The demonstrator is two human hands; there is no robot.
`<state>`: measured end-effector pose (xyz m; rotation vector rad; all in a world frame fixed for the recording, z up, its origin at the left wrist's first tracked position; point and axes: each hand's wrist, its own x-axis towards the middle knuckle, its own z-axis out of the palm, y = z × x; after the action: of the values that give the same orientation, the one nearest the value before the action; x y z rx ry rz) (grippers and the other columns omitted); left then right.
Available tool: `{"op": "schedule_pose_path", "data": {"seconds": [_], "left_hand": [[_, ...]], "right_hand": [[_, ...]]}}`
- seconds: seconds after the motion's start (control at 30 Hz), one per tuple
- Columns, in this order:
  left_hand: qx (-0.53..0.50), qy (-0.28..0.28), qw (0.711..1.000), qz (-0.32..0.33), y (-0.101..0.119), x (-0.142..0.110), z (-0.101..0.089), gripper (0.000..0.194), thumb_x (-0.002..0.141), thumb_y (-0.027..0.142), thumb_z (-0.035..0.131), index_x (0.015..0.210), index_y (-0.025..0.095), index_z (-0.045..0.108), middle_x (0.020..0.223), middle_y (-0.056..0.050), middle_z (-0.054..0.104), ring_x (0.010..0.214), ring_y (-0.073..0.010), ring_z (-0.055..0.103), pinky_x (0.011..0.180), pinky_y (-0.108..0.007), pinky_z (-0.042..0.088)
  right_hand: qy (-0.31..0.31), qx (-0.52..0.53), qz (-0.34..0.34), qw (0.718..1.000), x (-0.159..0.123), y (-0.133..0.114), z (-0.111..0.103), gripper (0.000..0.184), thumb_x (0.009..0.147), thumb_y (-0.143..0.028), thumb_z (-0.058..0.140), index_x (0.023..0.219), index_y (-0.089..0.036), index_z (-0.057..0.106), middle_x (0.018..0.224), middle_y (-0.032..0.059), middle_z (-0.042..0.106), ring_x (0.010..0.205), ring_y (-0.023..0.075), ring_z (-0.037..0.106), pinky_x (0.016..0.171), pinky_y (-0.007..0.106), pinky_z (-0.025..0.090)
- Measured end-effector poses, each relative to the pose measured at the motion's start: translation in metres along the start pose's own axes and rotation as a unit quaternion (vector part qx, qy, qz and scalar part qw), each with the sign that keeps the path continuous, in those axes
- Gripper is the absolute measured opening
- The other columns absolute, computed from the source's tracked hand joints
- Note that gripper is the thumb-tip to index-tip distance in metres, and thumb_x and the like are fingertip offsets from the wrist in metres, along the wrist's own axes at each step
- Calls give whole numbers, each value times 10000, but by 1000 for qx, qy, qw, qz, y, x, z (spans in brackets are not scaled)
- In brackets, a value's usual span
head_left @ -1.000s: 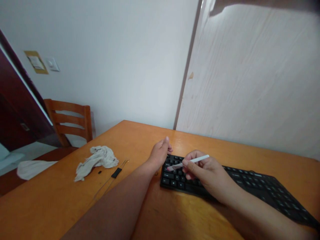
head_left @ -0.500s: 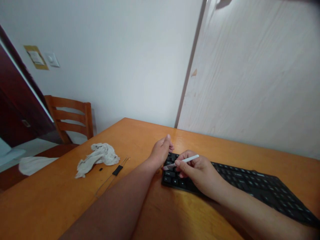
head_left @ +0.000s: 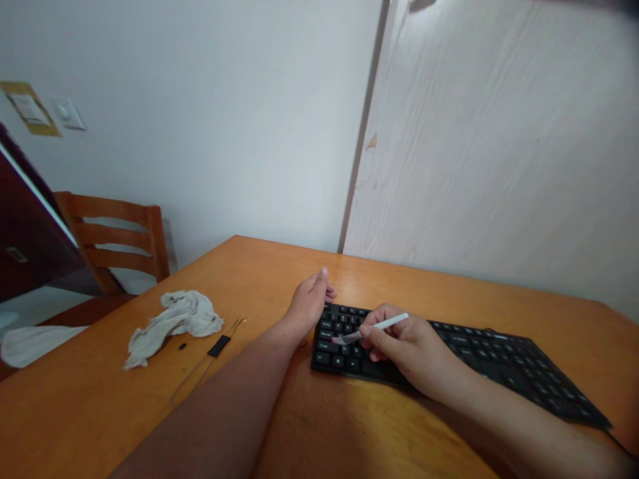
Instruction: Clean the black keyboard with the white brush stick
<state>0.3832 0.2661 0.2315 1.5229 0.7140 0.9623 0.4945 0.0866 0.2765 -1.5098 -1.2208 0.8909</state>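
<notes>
My right hand pinches a small brush with a white handle. Its flat bristle end, pinkish at the tip, points left and is over or on the left-hand keys of a black keyboard. Next to the keyboard's far left corner is my left hand, lying on its side with the fingers curled in and the thumb up. I see nothing in it, and its wrist is close to the keyboard's left edge. My right hand and forearm hide part of the keys.
A crumpled whitish cloth lies on the wooden table at the left. Near it are a small black square piece and a thin wire item with a black middle. A wooden chair stands beyond the table's left edge.
The view has turned slightly right, so things appear further left. The brush has shifted right relative to the keyboard, uncovering more left-hand keys. My left hand stays by the corner.
</notes>
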Motion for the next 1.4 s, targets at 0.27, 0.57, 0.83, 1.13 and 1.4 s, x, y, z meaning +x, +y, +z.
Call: {"op": "schedule_pose_path", "data": {"seconds": [0.27,0.57,0.83,1.13,1.4], "left_hand": [[13,-3,1000,-3,-2,2,-3,596,874,721,409,702,178,587,682,-47,640,614,-164,589,637,-290,472],[26,-1,1000,-6,2,0,-4,603,867,727,414,699,178,597,683,-54,650,618,-173,590,635,-298,474],[30,4,999,-14,4,-2,-5,607,858,741,415,701,184,596,700,-53,651,624,-176,587,639,-304,475],[32,1,999,-12,8,-3,-6,612,850,752,417,726,180,597,725,-61,662,660,-192,604,655,-311,480],[45,3,999,-13,8,-3,-6,608,852,748,420,715,184,604,713,-61,666,642,-194,607,644,-314,476]], "right_hand": [[13,11,17,1000,-12,5,-16,291,892,-459,638,868,-174,587,735,8,614,613,123,535,583,263,412],[40,12,35,998,-23,6,-37,224,891,-384,632,842,-176,568,684,-14,587,571,97,508,541,231,388],[47,-41,59,996,-27,2,-56,118,878,-291,592,833,-185,568,669,-25,567,554,94,491,513,222,382],[38,-106,83,990,-30,-7,-77,22,831,-221,556,827,-201,564,639,-34,566,535,100,486,485,215,368],[22,-148,68,986,-34,-10,-98,78,792,-222,579,857,-193,611,651,-12,596,542,113,499,476,219,363]]}}
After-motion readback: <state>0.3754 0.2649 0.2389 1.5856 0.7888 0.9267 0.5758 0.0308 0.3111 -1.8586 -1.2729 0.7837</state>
